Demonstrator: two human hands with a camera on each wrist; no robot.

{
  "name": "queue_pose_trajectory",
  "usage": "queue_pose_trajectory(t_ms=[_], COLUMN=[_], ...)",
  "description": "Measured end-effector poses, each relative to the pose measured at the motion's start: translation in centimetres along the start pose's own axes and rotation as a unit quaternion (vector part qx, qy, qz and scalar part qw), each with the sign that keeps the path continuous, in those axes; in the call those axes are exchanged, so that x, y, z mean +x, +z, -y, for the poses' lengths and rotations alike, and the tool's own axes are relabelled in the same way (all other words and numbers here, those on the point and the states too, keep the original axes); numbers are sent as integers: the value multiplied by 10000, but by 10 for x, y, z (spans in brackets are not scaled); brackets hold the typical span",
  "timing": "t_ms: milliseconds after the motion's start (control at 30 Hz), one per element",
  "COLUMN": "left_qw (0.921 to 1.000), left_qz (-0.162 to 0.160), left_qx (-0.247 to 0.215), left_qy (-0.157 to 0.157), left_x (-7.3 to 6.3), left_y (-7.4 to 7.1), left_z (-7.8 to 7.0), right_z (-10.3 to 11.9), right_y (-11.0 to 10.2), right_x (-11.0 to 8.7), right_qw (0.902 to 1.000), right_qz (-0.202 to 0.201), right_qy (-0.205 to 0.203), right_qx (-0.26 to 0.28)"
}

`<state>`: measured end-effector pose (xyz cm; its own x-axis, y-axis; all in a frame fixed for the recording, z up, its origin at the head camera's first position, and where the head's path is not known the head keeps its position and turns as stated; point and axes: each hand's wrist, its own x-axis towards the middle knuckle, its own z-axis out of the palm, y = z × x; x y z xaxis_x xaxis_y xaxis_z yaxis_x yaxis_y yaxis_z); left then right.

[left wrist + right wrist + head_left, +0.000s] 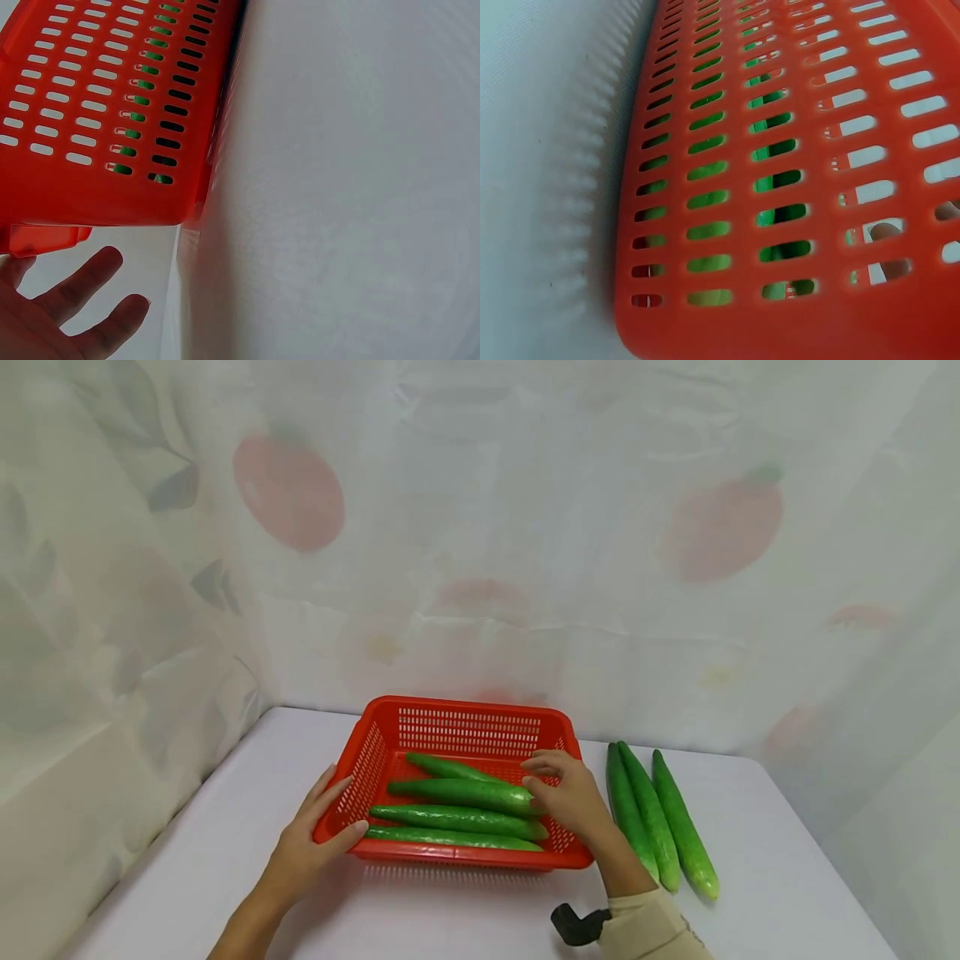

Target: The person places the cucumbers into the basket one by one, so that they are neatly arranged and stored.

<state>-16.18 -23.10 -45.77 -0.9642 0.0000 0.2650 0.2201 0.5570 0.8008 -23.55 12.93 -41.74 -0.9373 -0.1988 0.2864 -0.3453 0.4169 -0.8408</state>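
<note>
A red plastic basket [454,852] with slotted walls holds several long green cucumbers [457,817] lying side by side. My left hand [303,843] rests at the basket's front left corner, thumb over the rim and fingers spread along the left side. In the left wrist view, relaxed fingers [82,289] show beside the rim, outside the slotted wall. My right hand [567,795] is over the basket's right side, loosely bent, its thumb close to the blunt end of the uppermost cucumber [468,792]. In the right wrist view, the basket wall [780,330] mostly hides this hand.
Three more cucumbers [684,827] lie lengthwise on the white tabletop [780,877], right of the basket and near my right forearm. A pale curtain [480,527] printed with fruit hangs behind the table. A black curved piece [577,927] sticks out by the right sleeve.
</note>
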Motion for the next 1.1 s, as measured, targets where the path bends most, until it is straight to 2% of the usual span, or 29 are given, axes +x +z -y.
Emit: queue_pose_trajectory(t_ms=[167, 433, 533, 633, 733, 833, 967, 1100], left_qw=[10000, 10000, 10000, 10000, 10000, 9999, 9997, 9996], left_qz=[-14, 30, 18, 19, 22, 23, 10, -15], left_qx=[56, 12, -16, -64, -82, -143, -251, -277], left_qy=[48, 14, 0, -24, -45, -38, -6, 44], left_x=[0, 1, 1, 0, -1, 0, 0, 1], left_y=[0, 1, 1, 1, 1, 1, 1, 1], left_z=[0, 1, 1, 1, -1, -1, 0, 2], right_z=[-2, -1, 0, 0, 3, 8, 19, 29], right_y=[0, -3, -5, -10, -14, -21, -34, -49], right_x=[0, -2, -2, -5, -9, -13, -20, -27], right_qw=[9977, 9956, 9903, 9807, 9759, 9754, 9783, 9828], right_qz=[53, -11, 27, 68, 64, -34, -209, -437], right_qy=[260, 317, 444, 614, 679, 591, 239, -60], right_qx=[626, 881, 1319, 1855, 2075, 2125, 2047, 1794])
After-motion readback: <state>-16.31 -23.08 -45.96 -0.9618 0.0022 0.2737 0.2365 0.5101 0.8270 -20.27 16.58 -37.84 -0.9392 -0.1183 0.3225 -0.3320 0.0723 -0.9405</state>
